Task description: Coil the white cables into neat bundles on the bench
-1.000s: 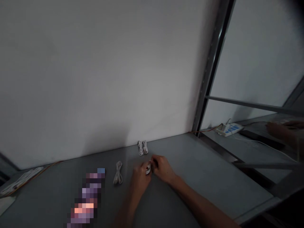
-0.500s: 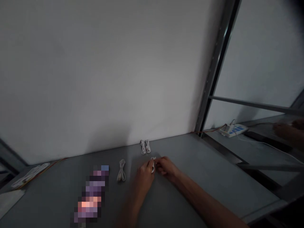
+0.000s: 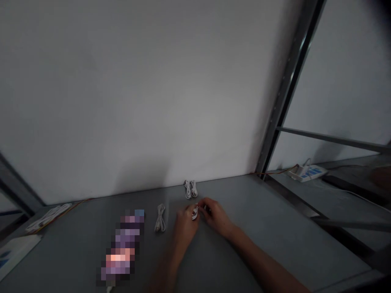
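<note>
My left hand point(image 3: 185, 224) is closed around a small bundled white cable point(image 3: 194, 213) above the grey table point(image 3: 220, 260). Against the top of that bundle, the fingertips of my right hand point(image 3: 214, 214) are pinched together at a small reddish bit. Two coiled white cables point(image 3: 187, 189) lie side by side near the wall, just beyond my hands. Another white cable bundle point(image 3: 160, 218), tied in the middle, rests to the left of my left hand.
A pixelated, phone-like object point(image 3: 122, 248) lies at the left. White cables point(image 3: 50, 216) and a white item point(image 3: 18, 254) are at the far left. Beyond the metal post point(image 3: 290, 85), a power strip point(image 3: 308, 172) sits near a blurred hand of another person.
The view has shifted, so the table items appear slightly further right. My fingers have moved on the cable bundle, and less of it shows. The other person's hand at the right is less visible.
</note>
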`<state>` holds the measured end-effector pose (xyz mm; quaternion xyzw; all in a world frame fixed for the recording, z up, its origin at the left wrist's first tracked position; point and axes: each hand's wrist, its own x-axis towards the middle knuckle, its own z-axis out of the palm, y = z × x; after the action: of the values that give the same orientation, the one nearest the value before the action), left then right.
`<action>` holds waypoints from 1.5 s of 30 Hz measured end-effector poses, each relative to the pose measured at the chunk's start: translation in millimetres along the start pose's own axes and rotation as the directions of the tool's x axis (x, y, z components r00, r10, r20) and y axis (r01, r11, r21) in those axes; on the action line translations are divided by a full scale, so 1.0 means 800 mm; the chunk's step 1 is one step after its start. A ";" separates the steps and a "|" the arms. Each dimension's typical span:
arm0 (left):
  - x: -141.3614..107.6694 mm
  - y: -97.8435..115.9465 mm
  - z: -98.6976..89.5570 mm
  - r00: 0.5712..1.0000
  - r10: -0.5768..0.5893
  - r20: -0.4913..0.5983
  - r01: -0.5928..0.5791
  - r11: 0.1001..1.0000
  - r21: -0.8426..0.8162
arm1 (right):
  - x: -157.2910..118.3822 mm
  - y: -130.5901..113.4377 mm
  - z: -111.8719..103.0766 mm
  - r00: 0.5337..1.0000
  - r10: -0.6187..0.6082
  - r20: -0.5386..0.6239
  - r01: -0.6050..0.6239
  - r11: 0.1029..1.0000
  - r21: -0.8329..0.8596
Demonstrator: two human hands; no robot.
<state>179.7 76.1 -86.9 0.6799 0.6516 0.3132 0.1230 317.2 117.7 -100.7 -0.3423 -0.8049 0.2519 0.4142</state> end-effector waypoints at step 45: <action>0.010 0.000 -0.031 0.996 -0.076 0.055 0.089 0.949 -0.302 | 0.018 -0.010 -0.010 0.827 0.474 0.304 -0.543 0.528 0.653</action>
<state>164.7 77.9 -65.8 0.6314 0.6208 0.3899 0.2529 314.7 124.7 -83.9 -0.3607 -0.5234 0.6687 0.3857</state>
